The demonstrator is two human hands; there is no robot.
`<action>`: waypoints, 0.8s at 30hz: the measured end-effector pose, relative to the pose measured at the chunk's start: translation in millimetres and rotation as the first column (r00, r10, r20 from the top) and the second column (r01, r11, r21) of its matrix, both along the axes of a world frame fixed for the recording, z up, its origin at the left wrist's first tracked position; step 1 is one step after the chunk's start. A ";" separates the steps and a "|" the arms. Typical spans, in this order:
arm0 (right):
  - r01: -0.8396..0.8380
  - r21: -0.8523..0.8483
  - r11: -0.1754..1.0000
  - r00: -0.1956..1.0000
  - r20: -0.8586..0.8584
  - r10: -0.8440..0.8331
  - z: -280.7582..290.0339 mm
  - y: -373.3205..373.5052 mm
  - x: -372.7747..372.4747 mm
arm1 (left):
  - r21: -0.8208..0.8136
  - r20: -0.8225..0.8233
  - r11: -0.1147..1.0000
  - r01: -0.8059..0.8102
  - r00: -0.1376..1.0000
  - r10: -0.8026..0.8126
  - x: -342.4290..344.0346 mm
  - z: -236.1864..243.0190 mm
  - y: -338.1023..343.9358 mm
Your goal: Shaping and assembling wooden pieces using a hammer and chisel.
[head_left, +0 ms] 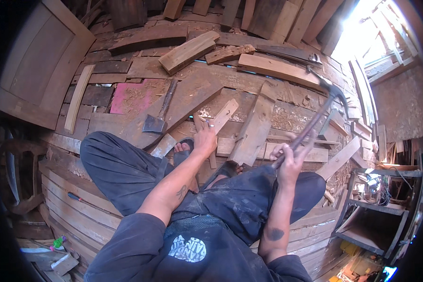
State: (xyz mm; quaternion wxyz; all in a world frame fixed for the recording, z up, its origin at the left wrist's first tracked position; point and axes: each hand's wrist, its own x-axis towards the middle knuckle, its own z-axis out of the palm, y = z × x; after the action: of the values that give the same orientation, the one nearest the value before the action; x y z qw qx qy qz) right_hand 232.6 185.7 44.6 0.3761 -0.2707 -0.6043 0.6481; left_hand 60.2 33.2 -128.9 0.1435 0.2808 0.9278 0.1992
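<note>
Partly, the hands [205,139] [291,162] hide hammer [332,96] and wood strip [226,113].

right grip [292,161]: blurred | hammer [314,120]: blurred | wooden panel [38,61]: cut off

Plank floor [150,68], shelf [362,233], bright opening [357,28] (upper right)

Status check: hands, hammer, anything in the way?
Right hand gripping hammer. Left hand at light wooden strip, grip unclear. Block-headed tool lying left, apart from hand.
</note>
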 end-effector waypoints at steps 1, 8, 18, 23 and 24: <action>-0.071 -0.107 0.992 0.997 0.003 0.072 1.5 -3.7 -1.0 | 0.010 0.081 1.000 0.000 0.997 -0.001 -1.6 -0.6 -1.9; -0.165 -0.220 0.961 0.888 0.392 0.242 -66.1 -44.8 21.6 | -0.080 0.243 0.994 -0.077 0.965 0.095 -9.0 -3.5 -5.2; -0.109 -0.072 0.991 0.963 0.240 0.123 25.5 -89.9 -3.5 | -0.029 0.237 0.999 -0.028 0.971 0.034 -16.9 -5.6 -2.7; -0.133 0.071 0.989 0.970 0.214 0.115 4.2 -92.3 -9.1 | 0.008 0.119 0.997 -0.083 0.990 0.081 -3.0 -13.8 4.7; -0.152 0.071 0.986 0.943 0.311 0.123 -4.8 -95.8 -10.3 | 0.012 0.120 0.996 -0.085 0.989 0.083 -2.9 -16.3 6.0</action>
State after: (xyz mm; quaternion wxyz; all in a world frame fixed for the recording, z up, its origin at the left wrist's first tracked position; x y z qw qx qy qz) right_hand 222.3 90.0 39.8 0.2444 -0.3066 -0.7025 0.5940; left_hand 57.3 39.3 -145.2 0.1880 0.2302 0.9268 0.2294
